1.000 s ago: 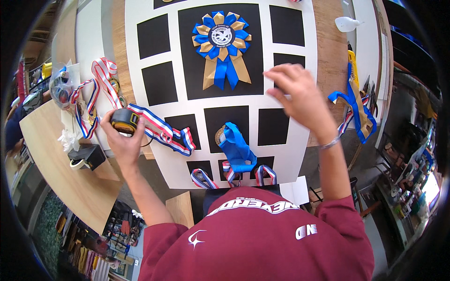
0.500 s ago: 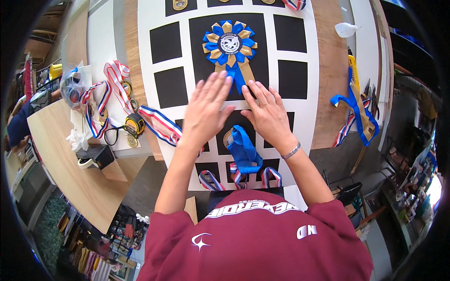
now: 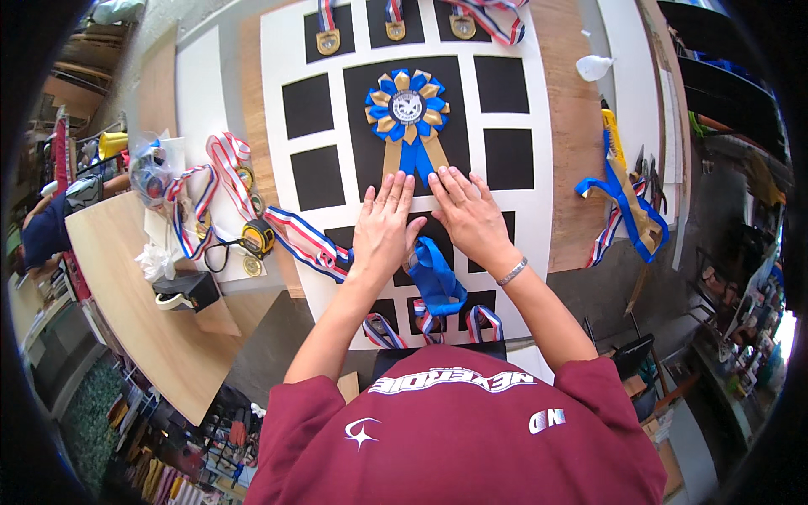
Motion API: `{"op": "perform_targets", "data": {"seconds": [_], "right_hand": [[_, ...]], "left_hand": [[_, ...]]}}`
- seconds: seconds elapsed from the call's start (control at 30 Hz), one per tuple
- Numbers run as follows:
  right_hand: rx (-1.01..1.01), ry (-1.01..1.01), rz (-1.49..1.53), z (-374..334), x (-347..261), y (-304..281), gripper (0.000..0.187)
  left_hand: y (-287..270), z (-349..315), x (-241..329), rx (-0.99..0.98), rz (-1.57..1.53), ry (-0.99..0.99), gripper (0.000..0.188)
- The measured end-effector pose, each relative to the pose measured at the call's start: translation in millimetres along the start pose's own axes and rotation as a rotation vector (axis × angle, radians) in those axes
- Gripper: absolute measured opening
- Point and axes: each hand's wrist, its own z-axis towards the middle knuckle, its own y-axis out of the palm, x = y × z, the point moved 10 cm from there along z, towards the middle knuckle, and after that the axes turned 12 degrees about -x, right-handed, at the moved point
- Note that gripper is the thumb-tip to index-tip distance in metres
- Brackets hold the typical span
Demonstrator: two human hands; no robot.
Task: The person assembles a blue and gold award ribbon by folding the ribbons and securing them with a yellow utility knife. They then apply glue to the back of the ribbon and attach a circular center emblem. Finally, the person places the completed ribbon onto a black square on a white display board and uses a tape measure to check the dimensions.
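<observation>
A blue and gold rosette (image 3: 408, 107) with a round white centre lies on the large black middle panel of a white mat board (image 3: 282, 50). Its gold and blue tails (image 3: 410, 160) fan downward. My left hand (image 3: 385, 223) rests flat at the lower end of the left tails, fingers stretched out. Beside it my right hand (image 3: 473, 215), a bracelet at its wrist, lies open at the right tails. A bunched blue ribbon (image 3: 438, 282) sits just below the hands; its medal is mostly hidden behind my left hand.
Ribboned medals (image 3: 327, 40) lie along the board's top, others (image 3: 484, 322) at its near edge. To the left are a tape measure (image 3: 257, 238), medals, a black box (image 3: 189, 290) and a person's dark sleeve (image 3: 46, 229). On the right lie a blue-gold ribbon (image 3: 627, 198) and pliers (image 3: 657, 195).
Both hands have slid toward me along the rosette's tails, showing more of the gold and blue strips. The view has shifted, bringing more of the top medals into sight.
</observation>
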Motion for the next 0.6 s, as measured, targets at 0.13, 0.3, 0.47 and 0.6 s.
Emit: {"op": "perform_targets", "data": {"seconds": [0.13, 0.3, 0.47, 0.6], "right_hand": [[0.009, -0.035, 0.019, -6, -1, -2, 0.055], [0.051, -0.013, 0.207, -30, 4, -17, 0.043], [0.108, 0.082, 0.421, -108, 28, -42, 0.032], [0.101, 0.253, 0.419, -193, 49, -48, 0.026]], "left_hand": [[0, -5, 9, -0.048, 0.016, -0.06, 0.08], [-29, -71, 18, 0.033, -0.114, -0.137, 0.075], [-35, -156, 14, 0.076, -0.256, -0.248, 0.061], [-27, -220, -10, 0.157, -0.445, -0.386, 0.043]]}}
